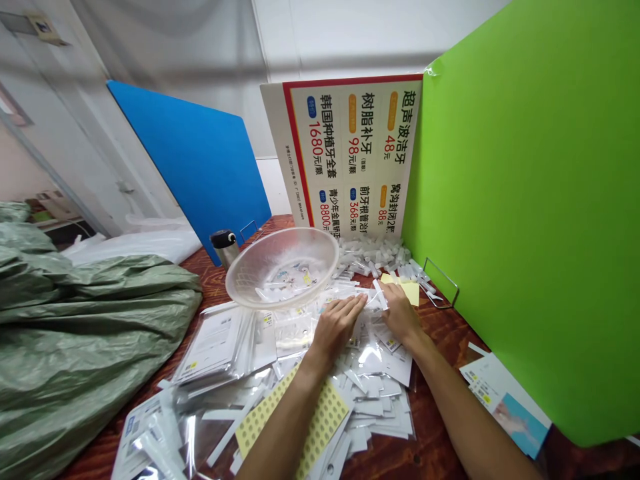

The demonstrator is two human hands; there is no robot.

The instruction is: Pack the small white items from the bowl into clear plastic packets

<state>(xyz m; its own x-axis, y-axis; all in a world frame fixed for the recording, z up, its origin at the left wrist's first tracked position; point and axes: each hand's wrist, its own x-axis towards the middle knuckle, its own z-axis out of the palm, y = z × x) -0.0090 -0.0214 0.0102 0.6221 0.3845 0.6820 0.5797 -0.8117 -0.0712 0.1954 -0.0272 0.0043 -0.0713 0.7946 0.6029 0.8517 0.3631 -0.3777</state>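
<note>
My left hand (336, 328) is over the middle of the pile. Its fingers are drawn together and bent at the tips, on the edge of a clear plastic bag (369, 337) with a white card inside. To its right, my right hand (397, 312) is closed round a narrow white strip (381, 294) that sticks up past the fingers. A few centimetres part the two hands. Under my left forearm lies a yellow sheet of round stickers (327, 427). Yellow paper (411, 292) lies just beyond my right hand.
Beyond the hands stands a translucent plastic bowl (234, 283) with small printed pieces inside. Many small white pieces (380, 253) are heaped behind. Bagged cards (213, 340) are stacked left. A green board (525, 200), blue board (195, 153) and printed sign (350, 153) surround the table. A flask (225, 248) stands left.
</note>
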